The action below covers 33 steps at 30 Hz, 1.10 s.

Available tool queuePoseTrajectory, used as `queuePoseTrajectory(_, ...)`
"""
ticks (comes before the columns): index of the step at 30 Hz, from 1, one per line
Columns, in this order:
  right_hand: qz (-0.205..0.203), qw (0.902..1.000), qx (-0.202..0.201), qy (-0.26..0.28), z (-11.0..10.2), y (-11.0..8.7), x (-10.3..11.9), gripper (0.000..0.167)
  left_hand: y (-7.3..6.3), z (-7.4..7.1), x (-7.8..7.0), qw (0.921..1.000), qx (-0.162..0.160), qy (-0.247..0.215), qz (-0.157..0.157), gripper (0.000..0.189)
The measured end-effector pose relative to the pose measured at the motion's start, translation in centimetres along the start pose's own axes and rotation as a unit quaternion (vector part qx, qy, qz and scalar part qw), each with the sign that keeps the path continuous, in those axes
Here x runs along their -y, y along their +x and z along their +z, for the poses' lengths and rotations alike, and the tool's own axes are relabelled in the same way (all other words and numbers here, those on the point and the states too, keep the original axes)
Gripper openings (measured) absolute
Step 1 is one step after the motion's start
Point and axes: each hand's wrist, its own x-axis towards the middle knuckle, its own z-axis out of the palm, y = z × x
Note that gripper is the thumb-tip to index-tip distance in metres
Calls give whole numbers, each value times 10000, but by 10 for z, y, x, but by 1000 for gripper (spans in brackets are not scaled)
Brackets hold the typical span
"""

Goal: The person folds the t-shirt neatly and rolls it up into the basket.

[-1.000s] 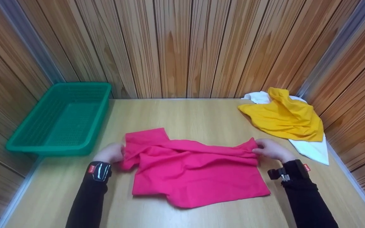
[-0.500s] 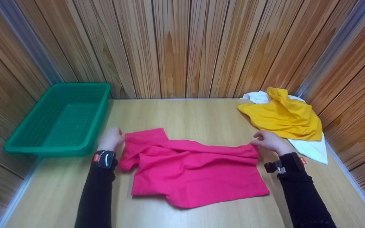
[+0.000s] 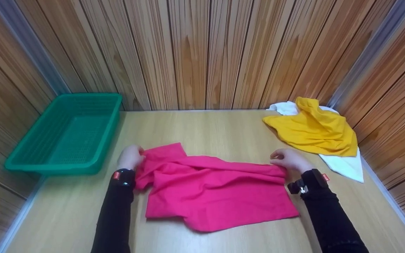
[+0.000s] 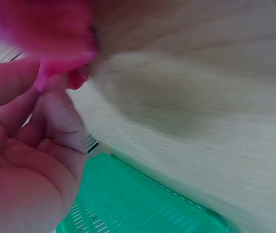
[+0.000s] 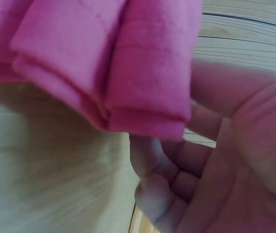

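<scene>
A bright pink T-shirt [image 3: 220, 193] lies folded over and wrinkled across the middle of the table. A sleeve-like flap [image 3: 165, 150] sticks out at its upper left. My left hand [image 3: 131, 158] is at that left end; in the left wrist view its thumb and forefinger pinch a small tuck of the pink fabric [image 4: 55, 65]. My right hand [image 3: 288, 160] is at the upper right corner. In the right wrist view it holds the layered, stitched hem [image 5: 150, 97], thumb and fingertips partly hidden behind the cloth.
On the left stands a green plastic basket [image 3: 98, 160] with perforated sides. A yellow cloth [image 3: 315, 133] lies crumpled over a white cloth [image 3: 346, 167] at the back right. Wood-panelled walls [image 3: 188, 52] enclose the table's back and sides.
My left hand first moved up along the shirt's left end, then right onto the fabric. My right hand has shifted slightly up and left at the corner. The shirt has barely moved.
</scene>
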Motion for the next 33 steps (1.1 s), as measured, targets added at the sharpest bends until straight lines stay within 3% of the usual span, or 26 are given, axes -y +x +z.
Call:
queuePoseTrajectory(5,0,9998,23,221,1,0,-4,40,-2,4,7,9997,-149,141,126,8)
queuePoseTrajectory(11,39,9991,250,329,-5,-3,-7,48,-4,2,11,9994,-166,177,243,6)
queuePoseTrajectory(16,-328,9986,423,53,-3,-2,-7,29,-5,-1,11,9990,-305,-186,283,5)
queuePoseTrajectory(21,-620,9976,282,-86,0,-1,-7,7,-7,-5,11,9976,-271,-585,264,7)
queuePoseTrajectory(24,-770,9968,25,-207,-3,-2,-4,10,-9,-11,11,9969,-92,-723,279,8)
queuePoseTrajectory(27,-864,9959,-87,-256,-11,-5,2,12,-11,-18,12,9943,354,-987,167,7)
queuePoseTrajectory(31,-890,9955,268,-187,-21,-7,11,13,-13,-27,12,9855,1077,-1310,-18,5)
queuePoseTrajectory(33,-942,9945,400,-231,-25,-5,15,14,-12,-31,11,9835,1212,-1341,-25,6)
